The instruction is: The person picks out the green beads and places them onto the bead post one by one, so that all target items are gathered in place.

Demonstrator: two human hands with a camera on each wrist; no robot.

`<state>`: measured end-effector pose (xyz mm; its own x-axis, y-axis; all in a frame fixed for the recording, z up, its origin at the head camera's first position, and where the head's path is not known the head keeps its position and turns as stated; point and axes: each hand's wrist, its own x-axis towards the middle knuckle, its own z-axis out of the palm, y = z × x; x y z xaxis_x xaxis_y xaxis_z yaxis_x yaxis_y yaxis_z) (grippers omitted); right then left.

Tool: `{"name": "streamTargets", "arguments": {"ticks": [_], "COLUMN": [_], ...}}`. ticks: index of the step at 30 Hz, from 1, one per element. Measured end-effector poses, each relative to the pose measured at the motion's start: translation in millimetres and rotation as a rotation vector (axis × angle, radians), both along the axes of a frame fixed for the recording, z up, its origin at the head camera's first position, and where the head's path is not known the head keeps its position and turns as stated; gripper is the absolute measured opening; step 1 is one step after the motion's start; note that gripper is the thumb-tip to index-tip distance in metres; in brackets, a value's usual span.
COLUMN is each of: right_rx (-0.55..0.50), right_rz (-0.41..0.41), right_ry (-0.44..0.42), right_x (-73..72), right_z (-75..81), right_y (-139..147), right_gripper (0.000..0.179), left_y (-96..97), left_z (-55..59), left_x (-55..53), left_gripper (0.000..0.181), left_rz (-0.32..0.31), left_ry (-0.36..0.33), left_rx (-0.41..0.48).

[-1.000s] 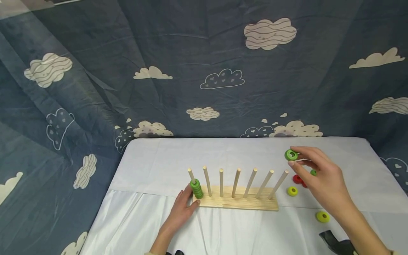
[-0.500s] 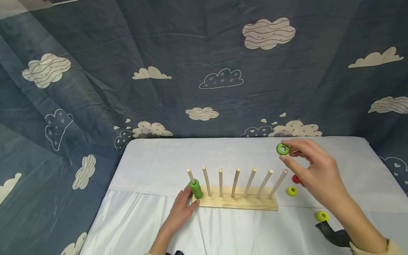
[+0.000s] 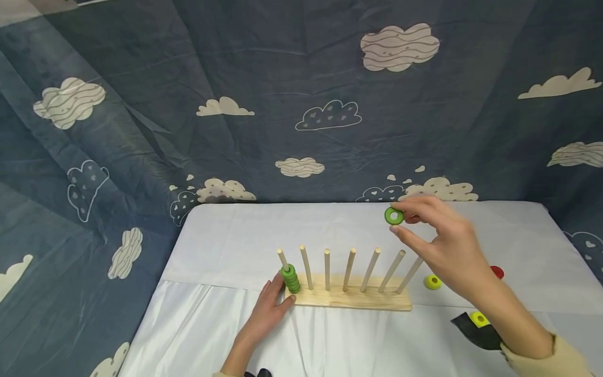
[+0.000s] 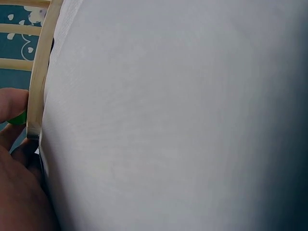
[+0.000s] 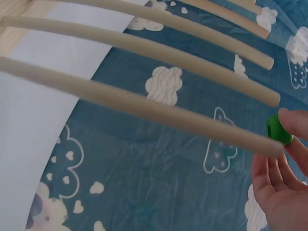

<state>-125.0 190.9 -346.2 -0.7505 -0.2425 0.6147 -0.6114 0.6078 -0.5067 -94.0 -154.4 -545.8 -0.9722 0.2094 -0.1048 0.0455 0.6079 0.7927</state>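
Observation:
My right hand [image 3: 440, 235] pinches a green ring [image 3: 393, 215] between thumb and fingertips, its hole facing the head camera. It is held up above the right half of a wooden peg board [image 3: 348, 300], near the tops of the right-hand pegs. In the right wrist view the green ring [image 5: 277, 131] sits close to a peg's tip. My left hand [image 3: 267, 313] grips the board's left end, thumb at the front edge. Beside it, several green rings [image 3: 290, 280] are stacked on the leftmost peg; the other pegs carry no rings. The left wrist view catches the board's edge [image 4: 37, 91] and my thumb.
To the right of the board lie a yellow ring [image 3: 433, 282], another yellow ring [image 3: 479, 319] and a red ring [image 3: 497, 272], partly behind my right arm. A black strap [image 3: 477, 333] hangs by that forearm. A cloud-patterned cloth [image 3: 306, 63] rises behind the white table [image 3: 226, 235].
My right hand has carried the green ring leftward and slightly up, from over the loose rings to above the board's right-hand pegs. The left hand and board have stayed in place.

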Motion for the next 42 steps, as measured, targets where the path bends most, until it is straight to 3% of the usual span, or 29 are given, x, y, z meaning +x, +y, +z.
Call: {"name": "streamTargets", "arguments": {"ticks": [18,42], "right_rx": [-0.046,-0.088], "right_rz": [0.099,0.143], "right_ry": [0.008,-0.109], "right_x": [-5.6,-2.7], "right_z": [7.2,5.8], "right_y": [-29,-59], "right_gripper": [0.054,0.048], "left_y": [-0.1,0.1], "left_z": [-1.0,-2.1], "left_x": [0.7,-0.3], "left_gripper": [0.066,0.067], "left_rz": [0.011,0.003], "left_ry": [0.000,-0.002], "left_rx": [0.005,-0.004]}}
